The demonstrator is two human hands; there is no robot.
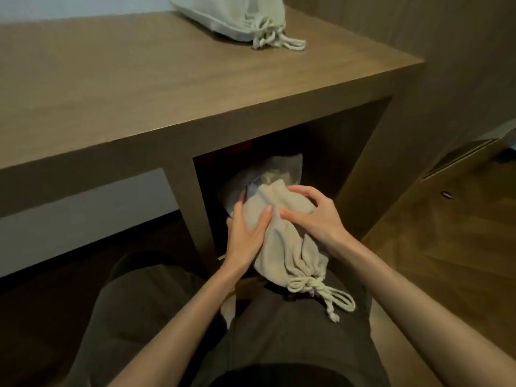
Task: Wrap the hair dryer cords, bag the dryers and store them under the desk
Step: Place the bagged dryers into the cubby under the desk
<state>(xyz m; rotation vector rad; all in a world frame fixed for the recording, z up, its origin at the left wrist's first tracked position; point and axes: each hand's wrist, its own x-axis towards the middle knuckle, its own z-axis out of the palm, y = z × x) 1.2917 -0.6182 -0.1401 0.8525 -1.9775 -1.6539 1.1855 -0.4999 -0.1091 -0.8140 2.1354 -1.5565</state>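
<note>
head | drawstring bag [284,241] at mouth of cubby [329,152] under tabletop [167,79], tied end toward person | left hand [245,233] fingers grip its left side | right hand [315,216] fingers curled over its top | second bag [237,18] on tabletop, far edge

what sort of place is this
Probably a hotel room: a built-in wooden desk with a cubby, a wood floor, and two matching drawstring bags, the top bag and the held bag.

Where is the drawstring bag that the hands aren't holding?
In the head view the spare bag lies on the desk top toward its far right end, above the cubby where the left hand and right hand hold the other bag.
</note>
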